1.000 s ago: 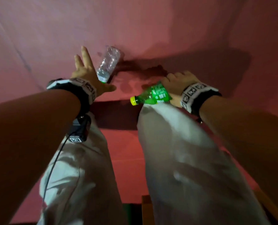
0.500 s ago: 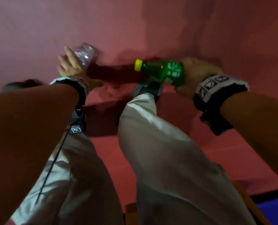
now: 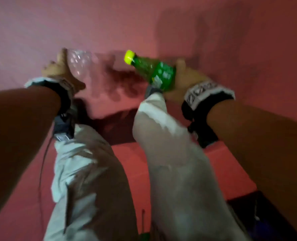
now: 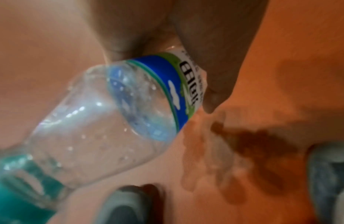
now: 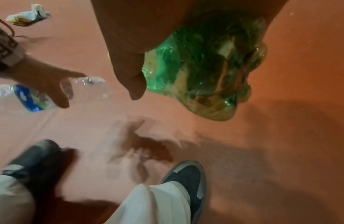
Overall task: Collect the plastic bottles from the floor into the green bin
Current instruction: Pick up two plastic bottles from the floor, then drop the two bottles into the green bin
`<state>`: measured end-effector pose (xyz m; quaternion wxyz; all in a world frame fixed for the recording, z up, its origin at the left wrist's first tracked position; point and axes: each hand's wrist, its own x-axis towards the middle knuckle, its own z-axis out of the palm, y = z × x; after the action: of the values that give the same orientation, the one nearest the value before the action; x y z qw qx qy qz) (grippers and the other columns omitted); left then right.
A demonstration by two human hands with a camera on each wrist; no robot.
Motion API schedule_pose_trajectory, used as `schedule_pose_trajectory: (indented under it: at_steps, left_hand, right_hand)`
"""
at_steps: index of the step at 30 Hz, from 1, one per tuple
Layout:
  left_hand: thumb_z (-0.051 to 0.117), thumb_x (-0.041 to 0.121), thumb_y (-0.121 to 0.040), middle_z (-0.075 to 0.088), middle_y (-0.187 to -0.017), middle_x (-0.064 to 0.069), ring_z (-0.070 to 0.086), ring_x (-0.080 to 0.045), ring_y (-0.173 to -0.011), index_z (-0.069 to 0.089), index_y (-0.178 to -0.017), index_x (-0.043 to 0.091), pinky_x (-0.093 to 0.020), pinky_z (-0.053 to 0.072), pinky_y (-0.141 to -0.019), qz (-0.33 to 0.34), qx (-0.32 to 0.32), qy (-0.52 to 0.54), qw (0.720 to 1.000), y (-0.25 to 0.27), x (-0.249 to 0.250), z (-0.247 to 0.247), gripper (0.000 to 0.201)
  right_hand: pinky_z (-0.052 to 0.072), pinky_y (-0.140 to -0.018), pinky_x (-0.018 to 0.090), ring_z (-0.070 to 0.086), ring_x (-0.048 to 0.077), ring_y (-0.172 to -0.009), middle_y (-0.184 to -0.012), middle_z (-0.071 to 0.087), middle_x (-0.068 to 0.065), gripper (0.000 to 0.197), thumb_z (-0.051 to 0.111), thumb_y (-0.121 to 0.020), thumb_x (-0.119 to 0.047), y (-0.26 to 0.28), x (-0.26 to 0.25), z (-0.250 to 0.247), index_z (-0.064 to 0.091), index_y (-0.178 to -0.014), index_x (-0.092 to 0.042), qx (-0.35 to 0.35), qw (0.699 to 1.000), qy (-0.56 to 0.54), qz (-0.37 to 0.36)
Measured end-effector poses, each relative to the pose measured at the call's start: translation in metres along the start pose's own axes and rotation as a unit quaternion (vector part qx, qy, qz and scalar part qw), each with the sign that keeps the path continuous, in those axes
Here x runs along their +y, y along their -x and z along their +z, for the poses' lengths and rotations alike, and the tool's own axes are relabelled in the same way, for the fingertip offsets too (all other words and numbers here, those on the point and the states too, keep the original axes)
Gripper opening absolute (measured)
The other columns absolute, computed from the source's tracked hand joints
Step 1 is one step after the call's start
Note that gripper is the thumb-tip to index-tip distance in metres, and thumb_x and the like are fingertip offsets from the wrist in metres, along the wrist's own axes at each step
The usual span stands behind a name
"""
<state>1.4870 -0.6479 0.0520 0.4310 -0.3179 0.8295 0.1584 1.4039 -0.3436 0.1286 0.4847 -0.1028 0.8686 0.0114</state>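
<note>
My left hand (image 3: 61, 70) grips a clear plastic water bottle (image 3: 80, 63) with a blue and green label (image 4: 178, 84), held off the red floor. The right wrist view shows the same bottle (image 5: 86, 87) in that hand, fingers wrapped round its middle. My right hand (image 3: 182, 79) holds a green soda bottle (image 3: 158, 72) with a yellow cap (image 3: 129, 56) that points up and left. Its ribbed base (image 5: 211, 78) fills the right wrist view under my thumb (image 5: 128, 72). The green bin is in none of the views.
Both my legs in pale trousers (image 3: 170, 153) and grey shoes (image 5: 188, 178) stand on the red floor (image 3: 144, 23). A crumpled white wrapper (image 5: 29, 15) lies on the floor beyond my left hand. A dark and blue object (image 3: 266, 220) sits at the lower right.
My left hand went from reaching with spread fingers to gripping the clear bottle and lifting it. My right hand raised the green bottle, its cap turning upward.
</note>
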Motion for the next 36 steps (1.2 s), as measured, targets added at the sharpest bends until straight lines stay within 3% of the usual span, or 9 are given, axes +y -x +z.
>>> schedule_pose_trajectory:
  at_steps: [2,4,6,9,13,15,17,25,36]
  left_hand:
    - [0.086,0.026,-0.070,0.033,-0.148,-0.031,0.037,-0.048,-0.133,0.000,-0.155,0.011,-0.048,0.032,-0.110,0.001,-0.001,0.016,1.000,0.054,0.000,-0.051,0.122]
    - [0.088,0.027,-0.065,0.048,-0.135,-0.029,0.049,-0.046,-0.121,0.021,-0.146,0.008,-0.045,0.042,-0.099,0.031,0.006,0.053,0.998,0.116,0.015,-0.121,0.107]
    - [0.088,0.035,-0.063,0.059,-0.119,-0.021,0.061,-0.041,-0.103,0.034,-0.131,0.014,-0.040,0.049,-0.085,0.119,0.012,0.038,0.992,0.177,0.059,-0.211,0.089]
    - [0.083,0.049,-0.067,0.062,-0.120,-0.013,0.064,-0.034,-0.101,0.034,-0.140,0.021,-0.038,0.053,-0.085,0.297,0.075,-0.017,0.952,0.296,0.151,-0.347,0.092]
    - [0.075,0.056,-0.074,0.064,-0.122,-0.005,0.064,-0.021,-0.074,0.020,-0.152,0.027,-0.031,0.052,-0.070,0.525,0.186,-0.055,0.829,0.511,0.265,-0.458,0.100]
    - [0.074,0.055,-0.076,0.062,-0.127,-0.010,0.065,-0.028,-0.088,0.015,-0.154,0.030,-0.034,0.051,-0.080,0.607,0.226,-0.083,0.757,0.611,0.297,-0.467,0.100]
    - [0.073,0.058,-0.074,0.062,-0.123,-0.015,0.062,-0.036,-0.104,0.015,-0.152,0.029,-0.042,0.051,-0.089,0.664,0.259,-0.117,0.692,0.687,0.315,-0.456,0.101]
    - [0.080,0.059,-0.067,0.054,-0.106,-0.009,0.059,-0.032,-0.100,0.025,-0.106,0.017,-0.038,0.049,-0.081,0.805,0.244,-0.237,0.487,0.930,0.303,-0.296,0.079]
    - [0.067,0.028,-0.074,0.052,-0.119,-0.018,0.053,-0.041,-0.111,0.027,-0.122,0.014,-0.043,0.047,-0.089,0.948,0.073,-0.239,0.195,1.164,0.187,-0.031,0.064]
  right_hand:
    - [0.048,-0.083,0.039,0.064,0.037,-0.105,-0.119,0.063,0.015,0.084,0.061,-0.076,-0.066,0.063,-0.007,-0.032,0.029,-0.135,-0.015,-0.029,0.998,-0.027,0.049]
    - [0.048,-0.083,0.037,0.064,0.034,-0.105,-0.118,0.062,0.012,0.075,0.062,-0.076,-0.065,0.137,-0.016,-0.089,0.033,-0.128,-0.019,-0.013,0.995,-0.059,0.085]
    - [0.047,-0.084,0.034,0.061,0.030,-0.108,-0.121,0.056,0.006,0.066,0.067,-0.080,-0.055,0.216,-0.022,-0.152,0.038,-0.127,-0.020,0.054,0.987,-0.092,0.117]
    - [0.047,-0.084,0.034,0.059,0.027,-0.107,-0.118,0.054,0.001,0.056,0.068,-0.078,-0.048,0.345,-0.020,-0.238,0.044,-0.121,-0.024,0.207,0.951,-0.144,0.180]
    - [0.045,-0.073,0.034,0.057,0.023,-0.094,-0.106,0.052,-0.002,0.062,0.069,-0.077,-0.054,0.524,0.004,-0.312,0.040,-0.123,-0.024,0.399,0.862,-0.169,0.262]
    - [0.045,-0.069,0.035,0.057,0.024,-0.090,-0.104,0.052,0.000,0.067,0.068,-0.078,-0.054,0.610,0.019,-0.316,0.037,-0.128,-0.023,0.472,0.803,-0.168,0.322]
    - [0.043,-0.067,0.035,0.061,0.027,-0.090,-0.106,0.057,0.003,0.066,0.066,-0.079,-0.054,0.677,0.030,-0.305,0.036,-0.128,-0.022,0.511,0.755,-0.171,0.373]
    - [0.044,-0.071,0.034,0.066,0.028,-0.099,-0.108,0.062,0.004,0.051,0.062,-0.077,-0.049,0.911,0.041,-0.120,0.043,-0.117,-0.023,0.520,0.538,-0.242,0.618]
    - [0.051,-0.082,0.037,0.064,0.026,-0.104,-0.115,0.063,0.001,0.055,0.061,-0.079,-0.052,1.084,-0.052,0.132,0.043,-0.124,-0.025,0.394,0.321,-0.305,0.805]
